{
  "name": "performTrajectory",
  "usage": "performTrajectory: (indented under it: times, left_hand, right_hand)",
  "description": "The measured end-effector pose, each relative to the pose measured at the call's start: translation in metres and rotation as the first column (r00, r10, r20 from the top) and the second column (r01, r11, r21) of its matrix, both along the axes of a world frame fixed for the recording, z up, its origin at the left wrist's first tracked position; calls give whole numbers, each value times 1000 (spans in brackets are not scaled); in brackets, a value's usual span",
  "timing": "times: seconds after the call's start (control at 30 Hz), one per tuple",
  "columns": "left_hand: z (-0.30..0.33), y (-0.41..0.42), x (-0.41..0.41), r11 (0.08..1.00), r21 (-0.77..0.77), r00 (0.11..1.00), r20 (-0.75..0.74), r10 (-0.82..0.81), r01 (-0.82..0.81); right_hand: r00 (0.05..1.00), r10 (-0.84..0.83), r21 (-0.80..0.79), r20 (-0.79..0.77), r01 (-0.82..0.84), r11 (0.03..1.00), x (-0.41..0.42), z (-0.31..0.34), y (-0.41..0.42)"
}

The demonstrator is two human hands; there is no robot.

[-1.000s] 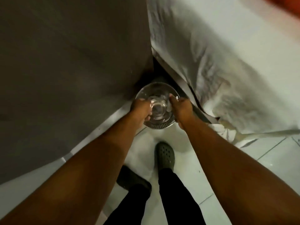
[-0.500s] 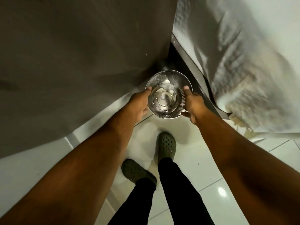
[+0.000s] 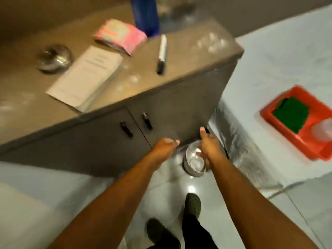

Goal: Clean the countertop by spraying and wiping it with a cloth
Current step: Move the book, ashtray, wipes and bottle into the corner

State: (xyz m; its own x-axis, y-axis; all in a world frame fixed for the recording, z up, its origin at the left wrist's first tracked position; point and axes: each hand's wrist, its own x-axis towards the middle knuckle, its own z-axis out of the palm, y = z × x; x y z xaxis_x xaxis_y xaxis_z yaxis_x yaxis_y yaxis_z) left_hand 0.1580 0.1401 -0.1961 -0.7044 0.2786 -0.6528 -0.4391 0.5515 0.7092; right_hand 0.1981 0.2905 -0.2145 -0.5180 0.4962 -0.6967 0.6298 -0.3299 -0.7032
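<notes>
Bench [image 3: 197,56] now in view, unlike before: one metal bowl [image 3: 53,57], one paper [image 3: 86,74], one pink pack [image 3: 120,35], one pen [image 3: 161,53], white smears. One steel cup [image 3: 195,161] on floor. Left hand [image 3: 164,150] has let go, fingers loosely curled, empty; right hand [image 3: 209,146] over cup, grip unclear. Red tray [image 3: 294,139] far right.

I can read no text: the white paper [image 3: 84,74] on the bench [image 3: 27,90], up-left of my left hand [image 3: 164,150], is blurred.
</notes>
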Motion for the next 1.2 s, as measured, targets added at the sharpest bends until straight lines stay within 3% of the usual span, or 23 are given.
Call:
performTrajectory:
  times: [0.17,0.27,0.37,0.5,0.63,0.83,0.97,1.03,1.1,1.2]
  left_hand:
    - [108,-51,-6,1000,0,956,-292,-21,22]
    - [158,-94,-14,996,48,864,-495,92,-79]
    - [189,-132,-29,975,97,769,-601,216,-199]
    - [205,-174,-60,956,10,728,-646,230,-293]
    - [205,-201,-96,930,-276,822,-568,48,-245]
    - [195,-214,-133,904,-375,877,-481,0,-206]
    - [188,-208,-155,806,-556,863,-491,-122,-203]
    - [191,-206,-165,857,-475,903,-429,-26,-201]
    - [197,-207,-171,931,-259,928,-335,165,-259]
    - [206,-209,-174,942,-3,904,-285,320,-334]
  right_hand:
    - [981,84,91,-173,-69,993,-25,106,-63]
    - [951,136,135,-278,-102,986,-44,152,-111]
    - [929,182,126,-322,-148,981,-58,184,-157]
    - [904,292,128,-312,-265,956,-76,203,-200]
    - [890,338,133,-304,-312,941,-98,207,-218]
    - [892,382,181,-242,-345,921,-138,193,-219]
    - [904,370,208,-213,-328,921,-160,184,-205]
    - [903,376,188,-208,-340,921,-165,181,-198]
    - [887,412,171,-207,-382,908,-165,177,-195]
    - [825,516,310,-229,-441,843,-160,176,-194]
